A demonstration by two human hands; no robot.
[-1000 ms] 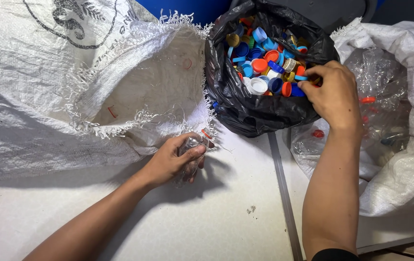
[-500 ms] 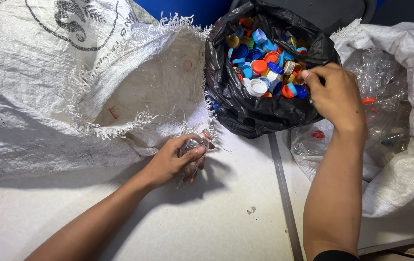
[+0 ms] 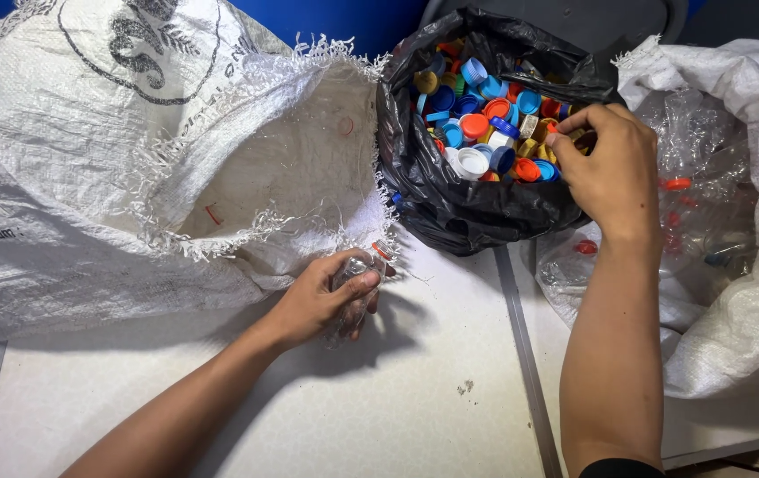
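Sorting bottles and caps
Left hand (image 3: 322, 301) wrapped around clear bottle (image 3: 357, 270); right hand (image 3: 610, 168) pinching inside black bag (image 3: 450, 208) of caps (image 3: 486, 133), white sack (image 3: 131, 177) left.

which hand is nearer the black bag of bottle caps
Right. The right hand is at the rim of the black bag, over the caps; the left hand is lower left, gripping a clear bottle.

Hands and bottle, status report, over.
Left hand gripping clear bottle. Right hand over black bag of caps. Nothing in the way.
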